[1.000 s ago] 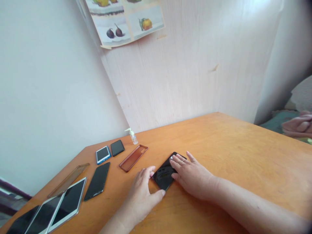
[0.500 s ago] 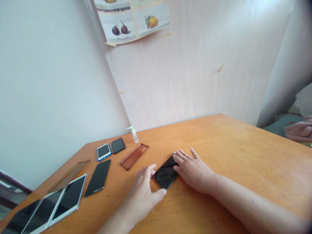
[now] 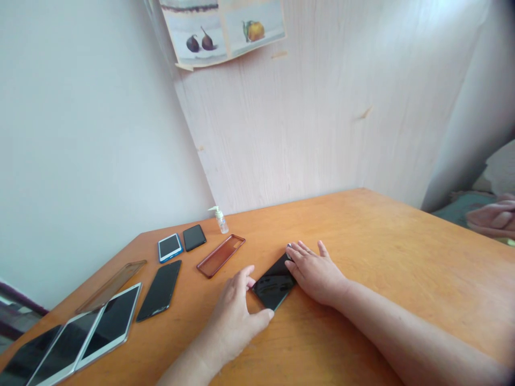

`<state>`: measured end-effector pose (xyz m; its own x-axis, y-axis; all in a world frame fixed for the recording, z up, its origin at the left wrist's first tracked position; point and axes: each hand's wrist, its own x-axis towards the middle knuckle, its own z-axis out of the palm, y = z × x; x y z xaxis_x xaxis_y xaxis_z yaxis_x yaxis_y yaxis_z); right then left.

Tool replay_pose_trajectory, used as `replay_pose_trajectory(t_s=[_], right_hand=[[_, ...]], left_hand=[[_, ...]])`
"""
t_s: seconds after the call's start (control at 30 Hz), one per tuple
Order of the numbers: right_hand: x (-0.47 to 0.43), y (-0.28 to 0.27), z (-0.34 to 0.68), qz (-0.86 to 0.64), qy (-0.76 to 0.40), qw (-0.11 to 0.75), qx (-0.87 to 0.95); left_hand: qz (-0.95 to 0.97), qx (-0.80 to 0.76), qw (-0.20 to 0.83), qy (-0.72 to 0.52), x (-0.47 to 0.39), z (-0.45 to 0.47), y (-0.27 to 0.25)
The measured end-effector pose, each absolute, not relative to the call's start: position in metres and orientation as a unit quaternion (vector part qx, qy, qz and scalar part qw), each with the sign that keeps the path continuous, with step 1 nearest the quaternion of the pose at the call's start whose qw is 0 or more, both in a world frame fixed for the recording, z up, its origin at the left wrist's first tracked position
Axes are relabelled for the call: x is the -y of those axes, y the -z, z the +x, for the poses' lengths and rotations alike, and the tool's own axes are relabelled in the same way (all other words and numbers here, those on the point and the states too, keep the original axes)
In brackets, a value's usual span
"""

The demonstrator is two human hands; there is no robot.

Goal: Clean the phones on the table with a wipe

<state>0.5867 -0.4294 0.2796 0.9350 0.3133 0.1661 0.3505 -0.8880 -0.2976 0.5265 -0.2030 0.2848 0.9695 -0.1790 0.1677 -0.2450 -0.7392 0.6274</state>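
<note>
A dark smartphone [image 3: 274, 283] lies face up on the wooden table between my two hands, its glossy screen showing reflections. My left hand [image 3: 237, 316] braces its near left end, thumb at the lower corner and fingers at the left corner. Across its far right end my right hand [image 3: 316, 271] lies flat, palm down, with the fingers stretched out and the little finger spread. A tiny pale bit shows by the right fingertips, too small to name. Left of the phone lies a reddish-brown clear phone case [image 3: 221, 256].
Further left lie a black phone [image 3: 160, 290], a white-and-blue phone [image 3: 169, 247], a small dark phone [image 3: 194, 237], a brownish clear case [image 3: 110, 287] and white-framed devices [image 3: 110, 323]. A pump bottle [image 3: 221, 221] stands near the back edge. A wall [image 3: 314, 134] rises behind.
The view has shifted slightly. My right hand is a little further up the phone's far end; my left hand keeps its place at the near end.
</note>
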Motion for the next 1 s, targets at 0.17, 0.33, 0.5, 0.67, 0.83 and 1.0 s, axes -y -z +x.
replay_pose_trajectory(t_s=[0.17,0.33,0.5,0.67,0.83,1.0], right_hand=[[0.415,-0.288,0.56,-0.929,0.027,0.177,0.325],[0.408,-0.296,0.546,-0.888,0.001,0.204,0.412],[0.427,-0.283,0.574,-0.959,0.044,0.149,0.236],[0.419,-0.287,0.56,-0.937,0.025,0.156,0.311],[0.405,-0.3,0.537,-0.881,-0.023,0.207,0.425],[0.426,-0.287,0.566,-0.954,0.027,0.147,0.258]], left_hand=[[0.929,0.12,0.346,-0.058,0.203,0.528,-0.282],[0.928,0.122,0.346,-0.067,0.203,0.529,-0.282],[0.931,0.116,0.343,-0.052,0.205,0.527,-0.285],[0.931,0.111,0.344,-0.051,0.204,0.528,-0.283],[0.926,0.119,0.355,-0.052,0.204,0.529,-0.28],[0.931,0.107,0.345,-0.044,0.206,0.527,-0.285]])
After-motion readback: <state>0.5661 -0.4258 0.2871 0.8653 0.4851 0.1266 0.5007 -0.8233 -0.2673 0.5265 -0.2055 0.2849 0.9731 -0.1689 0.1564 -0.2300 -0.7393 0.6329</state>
